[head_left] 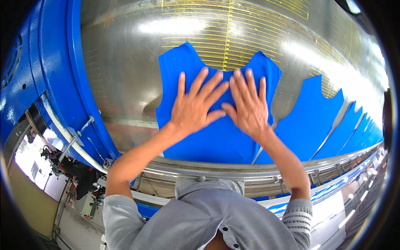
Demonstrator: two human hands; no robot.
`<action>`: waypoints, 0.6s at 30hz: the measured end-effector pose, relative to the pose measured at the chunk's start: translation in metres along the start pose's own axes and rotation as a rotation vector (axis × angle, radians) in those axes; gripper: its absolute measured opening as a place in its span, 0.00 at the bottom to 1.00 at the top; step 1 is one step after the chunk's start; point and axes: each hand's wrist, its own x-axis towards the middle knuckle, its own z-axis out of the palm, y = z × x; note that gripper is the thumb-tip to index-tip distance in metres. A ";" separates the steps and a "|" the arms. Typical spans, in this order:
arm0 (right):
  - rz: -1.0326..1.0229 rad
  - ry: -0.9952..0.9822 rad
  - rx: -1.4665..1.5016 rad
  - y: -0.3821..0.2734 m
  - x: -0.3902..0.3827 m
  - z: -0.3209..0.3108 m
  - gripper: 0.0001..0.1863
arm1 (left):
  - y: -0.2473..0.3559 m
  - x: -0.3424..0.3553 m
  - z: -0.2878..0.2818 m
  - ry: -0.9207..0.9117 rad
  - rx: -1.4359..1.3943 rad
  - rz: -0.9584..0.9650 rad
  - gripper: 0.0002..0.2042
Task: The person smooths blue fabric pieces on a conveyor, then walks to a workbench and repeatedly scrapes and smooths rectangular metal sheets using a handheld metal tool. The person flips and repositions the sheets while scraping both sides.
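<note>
A bright blue cut fabric piece (pixel 200 143), shaped like a garment panel with a scooped neckline and two shoulder tabs, lies flat on a shiny grey table (pixel 125 75). Pressed on its upper middle, my left hand (pixel 196 102) is spread flat with the fingers pointing away from me. Beside it my right hand (pixel 248 102) also lies flat on the fabric, its fingers a little apart. The two thumbs come close together at the panel's centre. Neither hand grips anything. Yellow ruled lines (pixel 227 37) run across the table beyond the neckline.
To the right, a second blue panel (pixel 306 114) and several more stretch away in a row along the table. A large blue machine frame (pixel 62 71) with a pale ribbed hose (pixel 58 118) stands at the left. A metal rail (pixel 200 168) borders the table's near edge.
</note>
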 end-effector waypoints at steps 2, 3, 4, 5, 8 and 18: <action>0.067 0.096 -0.066 0.008 0.031 -0.006 0.35 | -0.010 0.032 -0.010 0.092 0.031 -0.005 0.36; 0.104 0.149 -0.091 0.010 0.040 -0.006 0.35 | -0.011 0.042 -0.015 0.124 0.077 -0.011 0.35; 0.111 0.203 -0.104 0.010 0.043 -0.004 0.35 | -0.013 0.045 -0.012 0.173 0.092 -0.015 0.35; 0.116 0.257 -0.115 0.008 0.042 -0.003 0.35 | -0.012 0.042 -0.010 0.221 0.110 -0.021 0.36; 0.180 0.271 -0.141 -0.009 0.011 0.000 0.36 | 0.000 0.021 -0.003 0.276 0.123 -0.061 0.37; 0.104 0.172 0.291 -0.117 -0.236 0.052 0.21 | 0.075 -0.226 0.080 -0.200 -0.065 0.136 0.38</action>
